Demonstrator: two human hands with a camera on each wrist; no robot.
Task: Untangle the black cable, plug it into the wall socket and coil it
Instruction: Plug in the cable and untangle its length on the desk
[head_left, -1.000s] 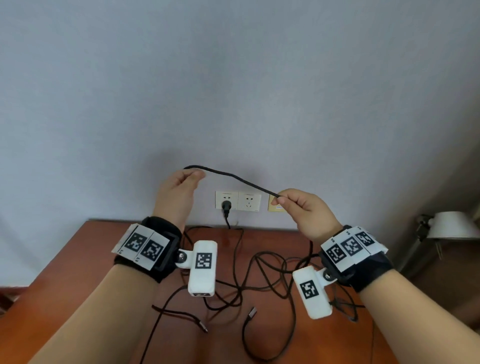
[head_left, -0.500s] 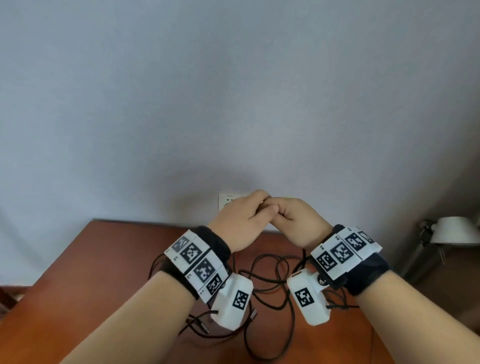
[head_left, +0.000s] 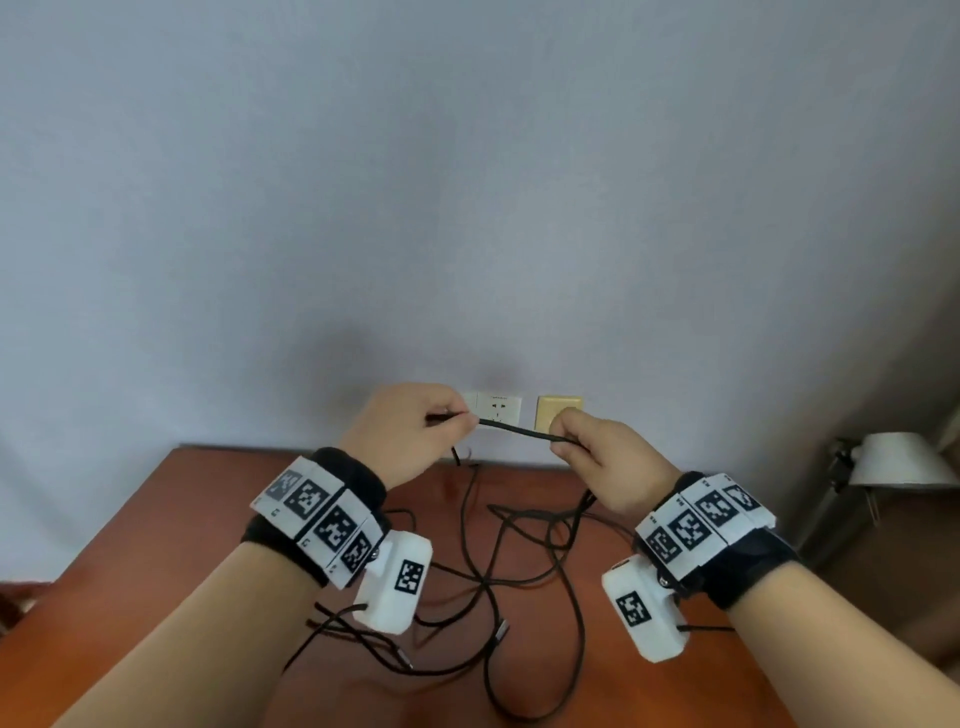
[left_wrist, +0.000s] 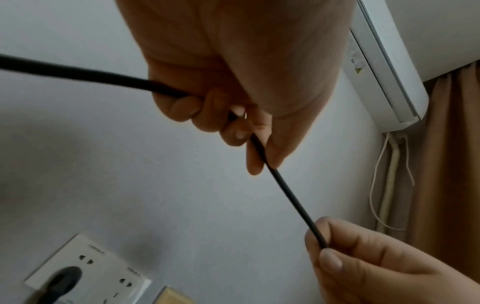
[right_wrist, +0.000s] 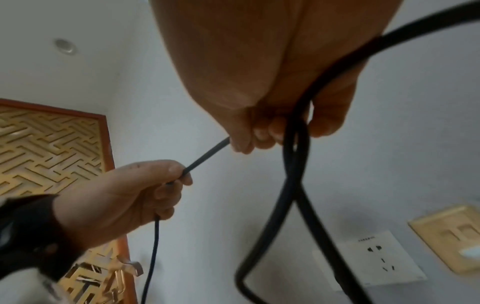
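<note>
A short taut stretch of the black cable (head_left: 514, 428) runs between both hands in front of the wall socket (head_left: 496, 408). My left hand (head_left: 462, 415) pinches it between thumb and forefinger, fingers curled. My right hand (head_left: 563, 441) grips the other end of the stretch, and a crossed loop of cable (right_wrist: 293, 185) hangs from its fingers. In the left wrist view the black plug (left_wrist: 62, 275) sits in the left outlet of the socket (left_wrist: 103, 267). The remaining cable lies tangled on the table (head_left: 519, 551).
The brown wooden table (head_left: 156, 545) stands against the grey wall. A yellow wall plate (head_left: 559, 410) is right of the socket. A white lamp (head_left: 893, 460) stands at the far right. An air conditioner (left_wrist: 389, 61) and a brown curtain (left_wrist: 454, 164) are high up.
The hands held the cable wide apart, came together at the socket, and have now drawn apart again by a short span. A loop now hangs from the right hand.
</note>
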